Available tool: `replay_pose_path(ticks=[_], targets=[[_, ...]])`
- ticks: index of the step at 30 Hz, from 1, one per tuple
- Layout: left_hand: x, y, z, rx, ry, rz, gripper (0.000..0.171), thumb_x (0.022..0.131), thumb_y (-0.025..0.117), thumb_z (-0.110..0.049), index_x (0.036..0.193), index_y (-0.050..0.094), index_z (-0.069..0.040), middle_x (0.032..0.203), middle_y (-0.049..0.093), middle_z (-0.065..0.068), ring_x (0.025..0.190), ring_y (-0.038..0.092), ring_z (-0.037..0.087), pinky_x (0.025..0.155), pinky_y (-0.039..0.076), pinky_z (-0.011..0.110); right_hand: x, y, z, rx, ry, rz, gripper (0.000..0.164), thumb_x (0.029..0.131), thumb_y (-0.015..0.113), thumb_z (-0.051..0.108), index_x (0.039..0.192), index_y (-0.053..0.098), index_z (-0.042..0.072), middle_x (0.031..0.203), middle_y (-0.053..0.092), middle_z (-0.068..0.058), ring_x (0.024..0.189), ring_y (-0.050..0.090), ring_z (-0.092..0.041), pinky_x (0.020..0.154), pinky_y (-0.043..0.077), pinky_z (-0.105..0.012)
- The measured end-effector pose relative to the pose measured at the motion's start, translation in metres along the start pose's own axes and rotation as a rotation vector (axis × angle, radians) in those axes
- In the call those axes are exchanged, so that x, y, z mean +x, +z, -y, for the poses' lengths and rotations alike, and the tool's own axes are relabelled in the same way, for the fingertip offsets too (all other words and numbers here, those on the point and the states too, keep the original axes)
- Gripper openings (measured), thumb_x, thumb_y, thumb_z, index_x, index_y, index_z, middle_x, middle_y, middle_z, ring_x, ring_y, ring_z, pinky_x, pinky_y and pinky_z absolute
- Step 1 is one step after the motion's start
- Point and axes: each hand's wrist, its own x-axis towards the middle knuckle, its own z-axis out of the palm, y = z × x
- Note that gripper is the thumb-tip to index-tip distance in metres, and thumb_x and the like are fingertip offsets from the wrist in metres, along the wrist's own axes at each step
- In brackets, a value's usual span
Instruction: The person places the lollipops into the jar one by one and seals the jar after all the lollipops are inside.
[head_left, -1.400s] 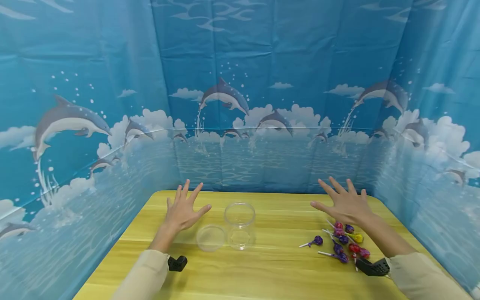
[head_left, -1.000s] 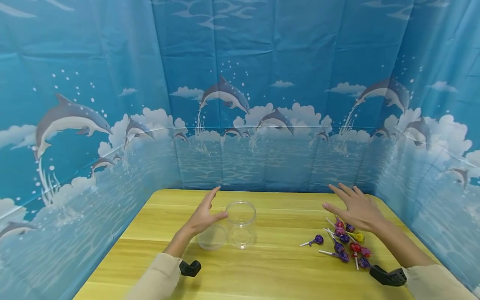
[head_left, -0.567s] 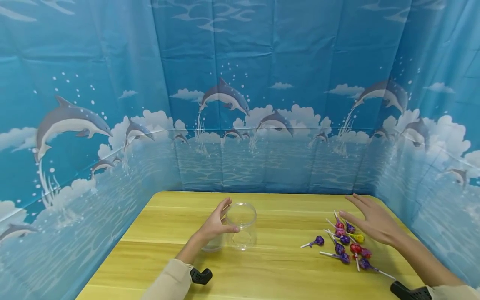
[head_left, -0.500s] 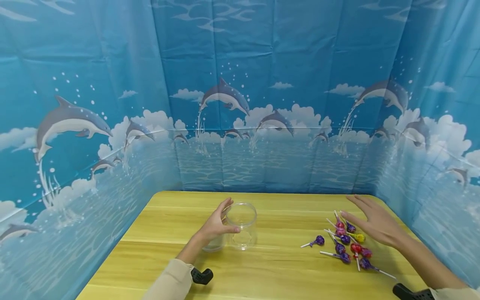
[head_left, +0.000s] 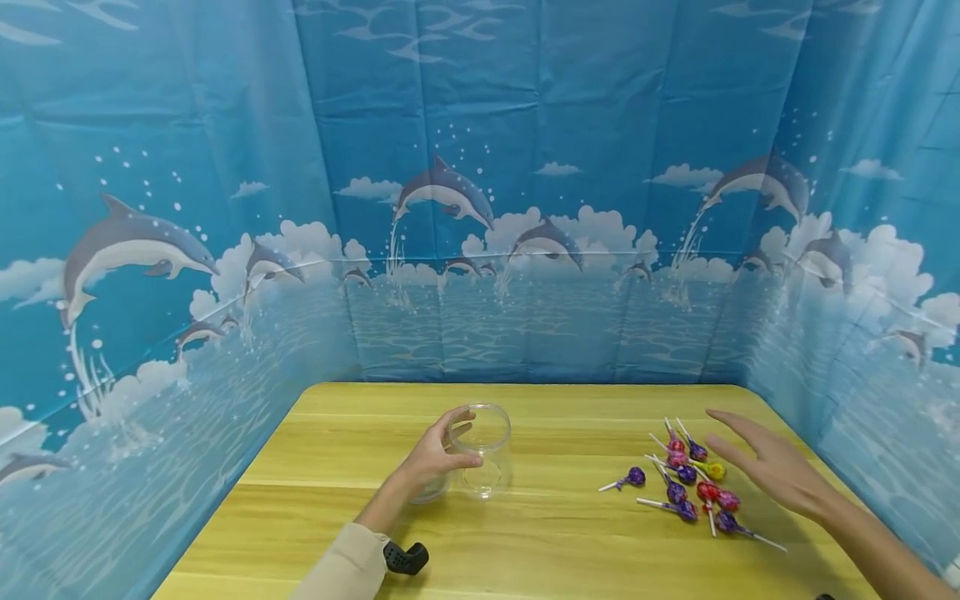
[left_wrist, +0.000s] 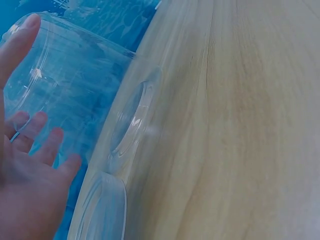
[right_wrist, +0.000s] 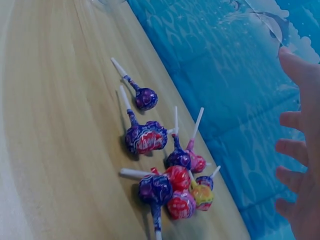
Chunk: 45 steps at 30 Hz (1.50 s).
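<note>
A clear plastic jar [head_left: 482,454] stands upright, its mouth up, left of the table's middle. My left hand [head_left: 435,454] holds its left side, thumb across the front and fingers round the back. In the left wrist view the thumb lies by the jar's rim, and the fingers [left_wrist: 50,147] are bent beside its clear wall. Partly hidden under that hand is a clear round lid [left_wrist: 102,210], flat on the table. My right hand [head_left: 780,471] hovers beside a loose group of wrapped lollipops [head_left: 677,492], fingers spread and touching nothing.
One purple lollipop [head_left: 635,477] lies apart, left of the group. The wooden table [head_left: 555,550] has a rounded far edge. A blue dolphin-print curtain [head_left: 480,325] hangs behind it and along both sides.
My left hand has come right and down from beside the lid to the jar and closed round it. My right hand has drawn right and nearer, uncovering more lollipops.
</note>
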Motion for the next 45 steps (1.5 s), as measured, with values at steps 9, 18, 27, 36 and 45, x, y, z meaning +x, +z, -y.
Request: replay_pose_path(ticks=[9,18,27,36,45], targets=[[-0.002,-0.002,0.002,0.036,0.019,-0.005,0.085,0.092,0.081,-0.022,0.161,0.032,-0.017,0.161,0.033,0.019,0.146,0.034,0.041,0.109,0.041,0.054,-0.024,0.02,-0.022,0.066,0.045,-0.009,0.055,0.111,0.05,0.031,0.152,0.044,-0.005,0.142,0.051,-0.034,0.119,0.057,-0.052,0.087,0.054,-0.053],[-0.002,-0.001,0.003,0.05,0.016,0.015,0.083,0.095,0.079,-0.022,0.162,0.03,-0.02,0.163,0.028,0.019,0.15,0.03,0.034,0.111,0.039,0.054,-0.059,0.048,-0.053,0.059,0.256,0.058,0.061,0.106,0.061,0.039,0.142,0.051,-0.009,0.121,0.067,-0.018,0.091,0.066,-0.016,0.073,0.054,-0.029],[-0.002,-0.001,0.003,0.065,0.025,0.001,0.083,0.094,0.08,-0.024,0.162,0.031,-0.021,0.163,0.031,0.014,0.15,0.03,0.033,0.114,0.034,0.057,-0.069,0.059,-0.063,0.035,0.305,0.106,0.029,0.101,0.069,0.034,0.109,0.067,0.005,0.089,0.059,0.001,0.071,0.051,-0.009,0.064,0.045,-0.03],[-0.001,-0.002,0.002,0.06,0.032,0.002,0.084,0.095,0.079,-0.023,0.162,0.03,-0.021,0.164,0.029,0.017,0.15,0.03,0.035,0.109,0.041,0.054,-0.063,0.052,-0.069,0.029,0.219,0.077,0.013,0.103,0.065,0.012,0.105,0.074,0.002,0.087,0.065,0.002,0.069,0.053,-0.005,0.063,0.048,-0.028],[-0.004,-0.003,0.001,0.077,0.023,0.007,0.085,0.093,0.081,-0.025,0.162,0.032,-0.02,0.161,0.033,0.019,0.146,0.035,0.042,0.103,0.048,0.048,-0.058,0.04,-0.066,0.106,0.128,0.085,0.017,0.105,0.062,0.011,0.105,0.074,0.001,0.092,0.071,0.001,0.074,0.058,-0.004,0.063,0.05,-0.028]])
